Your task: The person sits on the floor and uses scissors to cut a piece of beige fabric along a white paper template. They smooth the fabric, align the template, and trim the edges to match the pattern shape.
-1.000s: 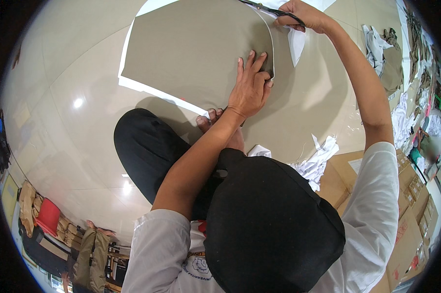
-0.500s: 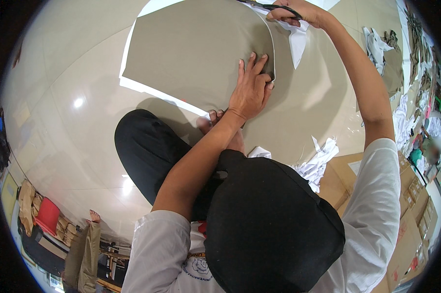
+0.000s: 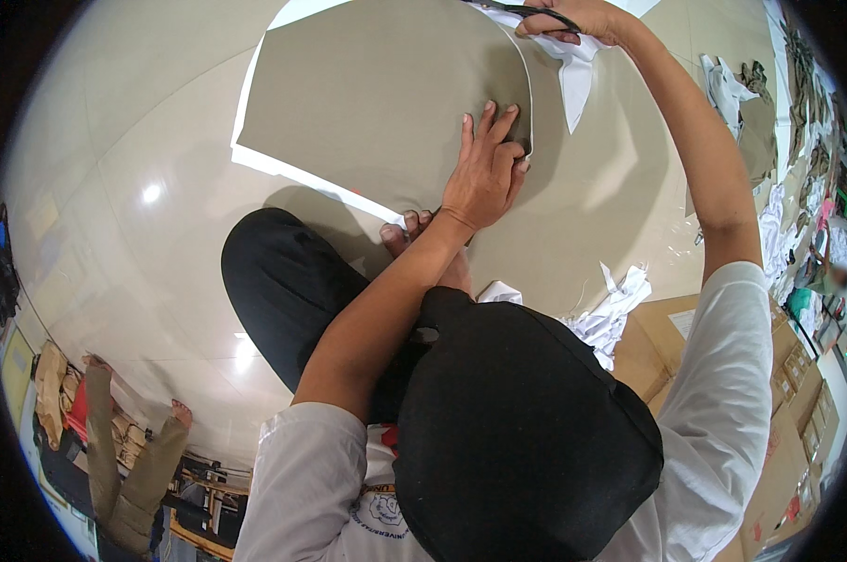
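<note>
A large grey-brown sheet [image 3: 367,103] with a rounded right side lies on the floor over white cloth [image 3: 297,178], which shows as a border along its edges. My left hand [image 3: 484,178] rests on the sheet near its right edge, fingers spread and pressing down. Black-handled scissors [image 3: 557,16] are gripped in my right hand [image 3: 587,21] at the far edge of the view; their blades point left along the sheet's curved edge and are partly out of view. Below the right hand a pointed white cloth flap [image 3: 576,89] hangs away from the sheet.
My bare foot [image 3: 407,229] and dark-trousered knee [image 3: 278,272] are close to the sheet's near edge. White cloth scraps [image 3: 616,309] lie to the right, beside cardboard [image 3: 662,332]. More cloth pieces [image 3: 723,89] are at far right. Another person's legs [image 3: 142,459] show at lower left.
My right hand and the scissors have shifted very slightly right, and the sheet a little too. My left hand keeps its place on it. At lower left the other person's legs have moved apart.
</note>
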`<state>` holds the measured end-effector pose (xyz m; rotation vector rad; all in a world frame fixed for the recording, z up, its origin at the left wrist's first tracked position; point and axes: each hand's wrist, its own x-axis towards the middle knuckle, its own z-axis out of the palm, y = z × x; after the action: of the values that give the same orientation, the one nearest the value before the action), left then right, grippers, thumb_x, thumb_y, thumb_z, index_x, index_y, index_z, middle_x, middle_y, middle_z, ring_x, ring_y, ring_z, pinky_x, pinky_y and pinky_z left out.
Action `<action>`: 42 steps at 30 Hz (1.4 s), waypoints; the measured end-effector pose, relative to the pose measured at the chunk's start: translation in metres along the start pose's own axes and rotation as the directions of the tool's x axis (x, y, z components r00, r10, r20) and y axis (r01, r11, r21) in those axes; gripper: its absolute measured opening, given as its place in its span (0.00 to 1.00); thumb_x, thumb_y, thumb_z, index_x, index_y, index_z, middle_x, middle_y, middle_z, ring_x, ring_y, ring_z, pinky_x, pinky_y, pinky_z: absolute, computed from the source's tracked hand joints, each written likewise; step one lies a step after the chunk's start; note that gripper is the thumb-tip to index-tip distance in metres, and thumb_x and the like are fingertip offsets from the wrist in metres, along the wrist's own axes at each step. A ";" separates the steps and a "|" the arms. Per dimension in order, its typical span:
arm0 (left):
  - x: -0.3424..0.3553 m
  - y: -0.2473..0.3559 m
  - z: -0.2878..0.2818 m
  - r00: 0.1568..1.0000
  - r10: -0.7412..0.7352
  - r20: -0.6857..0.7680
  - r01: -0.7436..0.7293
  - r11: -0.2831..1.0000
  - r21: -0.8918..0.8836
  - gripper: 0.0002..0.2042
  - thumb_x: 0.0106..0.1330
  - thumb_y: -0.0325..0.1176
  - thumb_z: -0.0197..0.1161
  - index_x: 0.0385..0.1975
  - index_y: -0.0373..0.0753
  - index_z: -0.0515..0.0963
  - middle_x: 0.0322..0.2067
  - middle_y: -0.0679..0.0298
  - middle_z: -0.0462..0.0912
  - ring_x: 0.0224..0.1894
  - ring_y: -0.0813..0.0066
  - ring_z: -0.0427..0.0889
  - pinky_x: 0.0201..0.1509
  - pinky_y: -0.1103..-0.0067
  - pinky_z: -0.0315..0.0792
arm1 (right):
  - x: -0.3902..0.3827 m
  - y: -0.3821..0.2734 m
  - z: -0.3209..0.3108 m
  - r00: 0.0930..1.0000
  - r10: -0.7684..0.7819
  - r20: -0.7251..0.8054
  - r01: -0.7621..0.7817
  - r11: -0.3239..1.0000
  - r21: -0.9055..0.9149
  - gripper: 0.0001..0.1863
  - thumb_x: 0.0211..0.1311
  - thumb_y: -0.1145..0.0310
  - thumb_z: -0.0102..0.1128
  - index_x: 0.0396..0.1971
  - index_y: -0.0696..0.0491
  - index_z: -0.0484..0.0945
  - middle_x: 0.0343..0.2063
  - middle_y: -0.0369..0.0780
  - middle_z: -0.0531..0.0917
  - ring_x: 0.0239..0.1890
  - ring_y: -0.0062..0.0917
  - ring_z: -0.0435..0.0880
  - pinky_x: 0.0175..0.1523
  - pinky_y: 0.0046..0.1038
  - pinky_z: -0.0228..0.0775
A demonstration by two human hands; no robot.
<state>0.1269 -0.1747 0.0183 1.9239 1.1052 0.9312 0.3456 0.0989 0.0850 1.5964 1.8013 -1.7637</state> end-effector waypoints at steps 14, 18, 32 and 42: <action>0.000 -0.001 0.002 1.000 0.001 -0.002 -0.001 0.999 -0.040 0.12 0.77 0.28 0.64 0.52 0.38 0.68 0.78 0.39 0.63 0.82 0.24 0.56 0.80 0.27 0.47 | 0.009 -0.022 -0.016 0.995 0.049 0.087 -0.046 0.998 -0.030 0.18 0.68 0.53 0.77 0.26 0.51 0.87 0.17 0.29 0.78 0.19 0.15 0.72 0.25 0.24 0.62; 0.000 -0.002 0.001 1.000 -0.005 0.002 0.005 1.000 -0.019 0.13 0.77 0.28 0.64 0.52 0.38 0.68 0.78 0.39 0.63 0.82 0.24 0.56 0.80 0.27 0.47 | 0.016 -0.034 -0.015 0.996 0.027 0.085 -0.023 0.999 -0.048 0.18 0.65 0.52 0.78 0.25 0.49 0.86 0.17 0.29 0.77 0.20 0.15 0.71 0.25 0.24 0.62; -0.001 -0.003 0.002 1.000 0.006 0.021 -0.006 1.000 -0.010 0.13 0.78 0.30 0.63 0.54 0.38 0.67 0.79 0.38 0.61 0.82 0.23 0.55 0.81 0.28 0.47 | 0.029 -0.033 -0.021 0.996 0.018 0.092 -0.005 0.991 -0.134 0.15 0.61 0.58 0.80 0.23 0.49 0.84 0.17 0.29 0.78 0.18 0.15 0.71 0.23 0.25 0.61; 0.000 -0.003 0.001 1.000 0.009 0.017 -0.009 1.000 -0.013 0.13 0.78 0.30 0.64 0.54 0.38 0.67 0.79 0.37 0.62 0.82 0.22 0.56 0.80 0.27 0.46 | 0.036 -0.038 -0.032 0.990 0.018 0.142 0.008 0.983 -0.184 0.14 0.61 0.58 0.80 0.24 0.49 0.85 0.19 0.30 0.78 0.20 0.15 0.72 0.24 0.24 0.61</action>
<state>0.1264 -0.1743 0.0156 1.9245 1.0789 0.9229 0.3196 0.1539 0.0916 1.3672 1.8305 -1.6110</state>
